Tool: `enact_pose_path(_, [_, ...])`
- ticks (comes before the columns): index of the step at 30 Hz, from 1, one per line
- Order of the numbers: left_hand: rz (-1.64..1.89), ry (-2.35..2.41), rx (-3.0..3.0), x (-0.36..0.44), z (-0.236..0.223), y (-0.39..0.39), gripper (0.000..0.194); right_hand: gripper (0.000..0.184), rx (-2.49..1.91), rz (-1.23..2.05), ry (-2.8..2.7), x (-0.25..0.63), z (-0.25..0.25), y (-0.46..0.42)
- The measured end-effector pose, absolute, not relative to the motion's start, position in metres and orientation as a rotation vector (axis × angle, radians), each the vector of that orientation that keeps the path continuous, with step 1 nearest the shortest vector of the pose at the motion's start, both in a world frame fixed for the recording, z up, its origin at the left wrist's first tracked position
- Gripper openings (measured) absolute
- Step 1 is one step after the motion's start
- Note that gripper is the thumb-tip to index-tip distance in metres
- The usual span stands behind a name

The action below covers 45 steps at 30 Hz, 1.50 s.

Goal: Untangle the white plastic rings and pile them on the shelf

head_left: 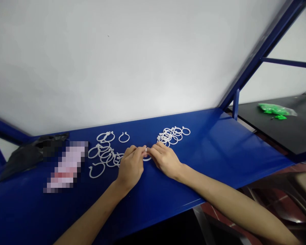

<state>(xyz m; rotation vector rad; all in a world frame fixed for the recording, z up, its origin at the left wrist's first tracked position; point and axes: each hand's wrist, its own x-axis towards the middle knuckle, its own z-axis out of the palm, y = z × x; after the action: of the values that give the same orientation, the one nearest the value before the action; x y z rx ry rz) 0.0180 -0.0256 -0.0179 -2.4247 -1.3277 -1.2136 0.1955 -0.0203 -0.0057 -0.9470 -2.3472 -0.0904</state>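
Observation:
My left hand and my right hand meet over the middle of a blue table, and together their fingertips pinch one white plastic ring. Both hands are closed on it. To the left lies a loose pile of white open rings, with one single ring behind it. Just behind my right hand sits a tighter cluster of white rings.
A blurred pinkish oblong object lies at the left, with a dark cloth or bag beyond it. A blue metal frame rises at the right. On a black surface at far right lies a bag of green pieces.

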Motion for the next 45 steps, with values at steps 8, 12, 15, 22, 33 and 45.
enact_pose_path(8, [-0.811,-1.566,-2.358,-0.010,-0.016,0.003,0.042,0.021,-1.155,-0.076,-2.135,0.213,0.008,0.006])
enact_pose_path(12, [-0.708,-1.682,-2.195,-0.030,-0.024,0.016,0.046,0.024,-1.369,-0.295,-1.952,0.250,0.008,0.026])
enact_pose_path(15, [-0.710,-1.647,-2.248,-0.034,-0.026,0.018,0.037,0.021,-1.601,-0.424,-1.902,0.275,0.004,0.039])
enact_pose_path(22, [-0.731,-1.572,-2.321,-0.028,-0.023,0.012,0.023,0.015,-1.765,-0.383,-1.910,0.284,0.006,0.041])
enact_pose_path(33, [-0.957,-1.274,-2.369,-0.003,0.002,-0.007,0.015,0.024,-1.147,0.327,-2.034,0.231,0.002,0.011])
enact_pose_path(45, [-1.126,-1.435,-2.339,0.005,-0.008,-0.016,0.024,0.017,-1.037,0.731,-1.883,0.204,0.004,-0.008])
